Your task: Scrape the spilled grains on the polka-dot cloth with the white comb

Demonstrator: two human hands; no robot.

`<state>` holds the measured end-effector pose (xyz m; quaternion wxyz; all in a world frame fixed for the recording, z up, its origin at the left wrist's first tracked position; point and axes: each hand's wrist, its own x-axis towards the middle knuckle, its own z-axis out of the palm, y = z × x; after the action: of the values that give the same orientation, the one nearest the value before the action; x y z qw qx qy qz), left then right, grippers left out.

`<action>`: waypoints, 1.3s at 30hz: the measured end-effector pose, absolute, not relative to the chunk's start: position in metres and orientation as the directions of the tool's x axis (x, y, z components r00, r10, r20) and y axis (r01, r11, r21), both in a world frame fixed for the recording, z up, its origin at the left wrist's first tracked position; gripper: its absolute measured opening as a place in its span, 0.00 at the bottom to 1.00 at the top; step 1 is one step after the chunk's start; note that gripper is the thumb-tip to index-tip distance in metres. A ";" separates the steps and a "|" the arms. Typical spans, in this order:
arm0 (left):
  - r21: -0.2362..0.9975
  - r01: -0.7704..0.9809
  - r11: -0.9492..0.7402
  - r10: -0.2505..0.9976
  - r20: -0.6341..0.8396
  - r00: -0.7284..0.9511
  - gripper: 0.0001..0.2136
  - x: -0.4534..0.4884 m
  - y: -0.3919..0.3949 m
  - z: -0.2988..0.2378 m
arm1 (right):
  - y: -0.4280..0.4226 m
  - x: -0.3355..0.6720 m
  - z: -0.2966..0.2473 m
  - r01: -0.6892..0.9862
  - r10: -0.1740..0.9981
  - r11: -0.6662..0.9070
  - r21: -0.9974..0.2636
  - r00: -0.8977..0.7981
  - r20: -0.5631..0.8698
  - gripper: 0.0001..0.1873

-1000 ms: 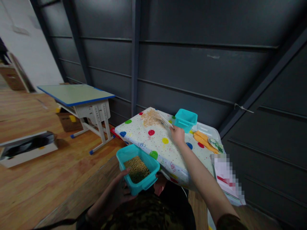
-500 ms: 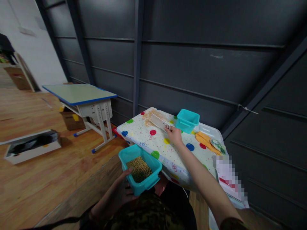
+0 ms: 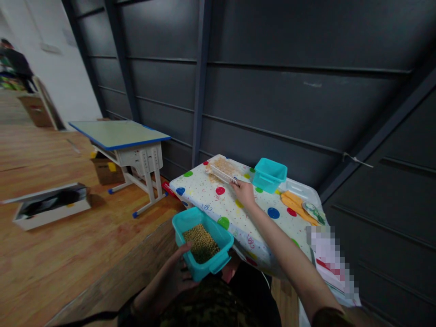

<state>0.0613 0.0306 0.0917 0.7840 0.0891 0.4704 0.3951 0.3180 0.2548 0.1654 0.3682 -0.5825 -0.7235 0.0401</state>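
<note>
My left hand (image 3: 177, 270) grips the near left side of a teal plastic container (image 3: 218, 231), thumb over the rim. Yellowish beans (image 3: 200, 238) lie in it, with a darker greenish patch at the near end. The container is held low at the table's front edge. Out over the table, my right hand (image 3: 244, 191) pinches one end of a flat white strip (image 3: 223, 174), whose kind I cannot make out. The strip's far end touches or hovers over pale tan bits (image 3: 221, 164) spread on the spotted tablecloth (image 3: 245, 222).
A second teal container (image 3: 270, 175) stands at the table's back, by a white tray (image 3: 301, 188). An orange cloth (image 3: 294, 204) and a green-and-white round item (image 3: 313, 211) lie at the right. A desk (image 3: 119, 134) and an open box (image 3: 51, 206) stand leftward; a dark wall rises behind.
The white strip has turned, now showing a narrower face, and my right hand has shifted slightly over the tan bits. My left hand still holds the container. The whole view has swung slightly left.
</note>
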 end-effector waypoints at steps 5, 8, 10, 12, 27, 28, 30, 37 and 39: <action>0.556 -0.455 0.696 0.678 -0.717 0.161 0.30 0.069 0.032 0.101 | 0.266 0.307 0.167 0.784 0.868 0.368 -0.499 -0.098 0.487 0.12; 0.561 -0.469 0.682 0.689 -0.708 0.156 0.30 0.066 0.034 0.093 | 0.266 0.303 0.163 0.757 0.872 0.374 -0.535 -0.091 0.482 0.11; 0.562 -0.495 0.663 0.701 -0.698 0.147 0.31 0.062 0.035 0.085 | 0.264 0.302 0.161 0.734 0.872 0.376 -0.566 -0.074 0.484 0.11; 0.547 -0.530 0.648 0.705 -0.694 0.146 0.33 0.060 0.035 0.079 | 0.262 0.302 0.159 0.705 0.867 0.392 -0.590 -0.070 0.493 0.12; 0.576 -0.588 0.568 0.737 -0.674 0.052 0.33 0.065 0.029 0.095 | 0.256 0.303 0.157 0.600 0.870 0.391 -0.698 0.007 0.493 0.12; 0.576 -0.585 0.571 0.737 -0.674 0.055 0.33 0.065 0.028 0.096 | 0.256 0.303 0.157 0.599 0.868 0.393 -0.697 0.008 0.496 0.11; 0.590 -0.577 0.564 0.755 -0.652 0.070 0.34 0.066 0.025 0.097 | 0.255 0.302 0.157 0.611 0.873 0.386 -0.691 0.001 0.488 0.11; 0.609 -0.564 0.557 0.785 -0.608 0.119 0.39 0.074 0.014 0.097 | 0.250 0.303 0.158 0.648 0.865 0.391 -0.654 -0.016 0.501 0.12; 0.603 -0.569 0.559 0.781 -0.614 0.116 0.41 0.077 0.015 0.096 | 0.248 0.303 0.158 0.642 0.865 0.400 -0.653 -0.031 0.500 0.12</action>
<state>0.0767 0.0147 0.0959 0.7388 0.1096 0.4835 0.4566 0.3031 0.2484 0.1579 0.4476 -0.5332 -0.7070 0.1245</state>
